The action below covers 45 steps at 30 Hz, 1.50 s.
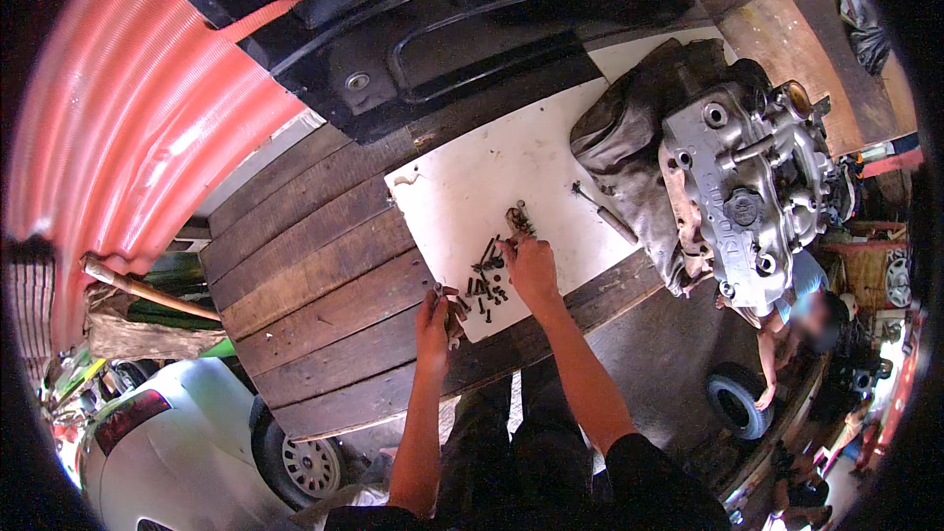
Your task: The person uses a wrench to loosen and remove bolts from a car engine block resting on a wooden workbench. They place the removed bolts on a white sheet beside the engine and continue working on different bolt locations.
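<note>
Dark bolts [477,287] of several lengths lie loose near the front edge of a white board [452,177]. My right hand [534,270] reaches over the board with fingers bent together beside the upper bolts; whatever is between the fingertips is hidden. Just beyond it sits another small heap of metal hardware [519,219]. My left hand [433,324] is closed at the board's front left edge, with bits of metal showing at its top and lower side; their kind is unclear. A thin tool with a dark handle [618,224] lies to the right.
A metal engine head with its cover [733,202] rests on a dark cloth [629,128] at the right. The board lies on a plank table [324,285]. Black car bodywork [472,29] stands behind. A white car [187,442] is at lower left; a person [787,324] handles a tyre [739,401] at right.
</note>
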### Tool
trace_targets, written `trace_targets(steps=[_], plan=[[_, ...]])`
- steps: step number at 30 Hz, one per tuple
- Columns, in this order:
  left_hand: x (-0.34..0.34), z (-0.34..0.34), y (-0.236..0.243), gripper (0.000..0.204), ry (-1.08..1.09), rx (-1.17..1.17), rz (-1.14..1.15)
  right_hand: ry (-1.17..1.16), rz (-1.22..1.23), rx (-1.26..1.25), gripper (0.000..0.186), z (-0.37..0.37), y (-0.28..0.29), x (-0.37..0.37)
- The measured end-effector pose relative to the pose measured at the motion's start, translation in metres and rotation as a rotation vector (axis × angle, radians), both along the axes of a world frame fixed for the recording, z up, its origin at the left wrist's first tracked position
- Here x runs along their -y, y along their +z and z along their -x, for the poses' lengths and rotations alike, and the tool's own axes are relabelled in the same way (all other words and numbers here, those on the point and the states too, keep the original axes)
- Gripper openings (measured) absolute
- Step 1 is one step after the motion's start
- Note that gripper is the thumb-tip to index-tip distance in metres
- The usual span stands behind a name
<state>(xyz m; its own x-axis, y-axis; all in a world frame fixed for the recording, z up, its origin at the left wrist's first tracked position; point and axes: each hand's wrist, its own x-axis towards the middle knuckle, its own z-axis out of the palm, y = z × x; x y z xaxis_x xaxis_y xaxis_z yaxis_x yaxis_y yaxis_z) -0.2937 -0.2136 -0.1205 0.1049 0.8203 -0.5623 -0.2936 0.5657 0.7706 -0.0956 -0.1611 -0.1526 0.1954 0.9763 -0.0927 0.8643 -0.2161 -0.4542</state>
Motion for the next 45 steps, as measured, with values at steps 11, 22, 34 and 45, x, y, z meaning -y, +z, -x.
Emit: trace_targets(steps=[11, 22, 34, 45], plan=[[0.007, -0.001, 0.037, 0.022, -0.051, 0.026, -0.031, -0.091, -0.134, -0.355, 0.029, -0.013, 0.051, 0.076], [0.032, -0.015, 0.113, 0.022, -0.123, 0.037, -0.102, -0.087, -0.188, -0.397, 0.027, -0.039, 0.100, 0.185], [0.074, -0.122, 0.150, 0.015, -0.142, 0.075, -0.088, -0.265, -0.269, -0.552, 0.022, -0.156, 0.199, 0.181], [0.086, -0.286, 0.141, 0.016, -0.077, -0.099, -0.257, -0.055, -0.459, -0.739, 0.017, -0.314, 0.259, 0.143]])
